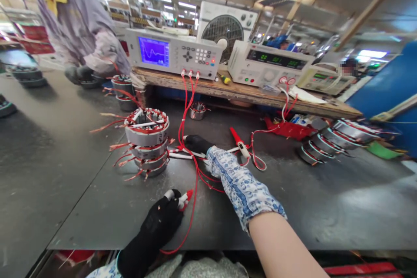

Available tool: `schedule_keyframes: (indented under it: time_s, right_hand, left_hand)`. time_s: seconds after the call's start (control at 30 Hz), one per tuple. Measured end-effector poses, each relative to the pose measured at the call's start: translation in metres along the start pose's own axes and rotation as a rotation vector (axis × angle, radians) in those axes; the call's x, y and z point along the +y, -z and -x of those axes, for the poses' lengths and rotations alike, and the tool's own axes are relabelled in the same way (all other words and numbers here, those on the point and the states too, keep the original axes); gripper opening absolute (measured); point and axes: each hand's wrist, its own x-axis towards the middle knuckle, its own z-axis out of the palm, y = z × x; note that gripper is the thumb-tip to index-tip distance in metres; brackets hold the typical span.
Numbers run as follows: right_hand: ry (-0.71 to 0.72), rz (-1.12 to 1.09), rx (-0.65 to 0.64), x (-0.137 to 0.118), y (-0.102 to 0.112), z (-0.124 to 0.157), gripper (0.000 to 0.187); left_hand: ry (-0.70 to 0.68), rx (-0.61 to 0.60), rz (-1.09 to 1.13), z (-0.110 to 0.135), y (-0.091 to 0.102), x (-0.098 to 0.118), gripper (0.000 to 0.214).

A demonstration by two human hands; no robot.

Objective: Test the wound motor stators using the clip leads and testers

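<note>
The left hand [159, 221], in a black glove, is at the near edge of the dark metal-topped workbench [325, 213], and its fingers are pressed together, pinching a red test clip [185, 200] by its insulated sleeve, with the pale tip pointing to the far left. This seems a good hold, because the fingers stay behind the tip and the red test lead [192, 208] hangs free from the clip. The right hand [197, 144], black-gloved with a blue-and-white patterned sleeve [243, 186], reaches across to the left and lies at the white leads [187, 153] beside a stack of motor stators [146, 137]; its fingers look closed, but I cannot tell if they pinch a wire. The stack stands upright on the bench, just left of this hand, with red and white wires sticking out all around. A second red test clip [239, 141] lies on the bench to the right, and more stators [335, 139] lie tilted in a row on the far right. On the far wooden shelf [247, 93] stand a test instrument with a blue screen [174, 52] and a desk fan [223, 37]. At the far left, a co-worker [81, 30] bends over with gloved hands [76, 74] at another stator.
</note>
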Motion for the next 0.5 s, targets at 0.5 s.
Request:
schedule_keyframes:
  time_s: [0.5]
  right_hand:
    - [0.035, 0.372, -0.007, -0.005, -0.008, 0.018, 0.032]
  left_hand:
    - [0.369, 0.029, 0.286, -0.006, 0.006, 0.008, 0.044]
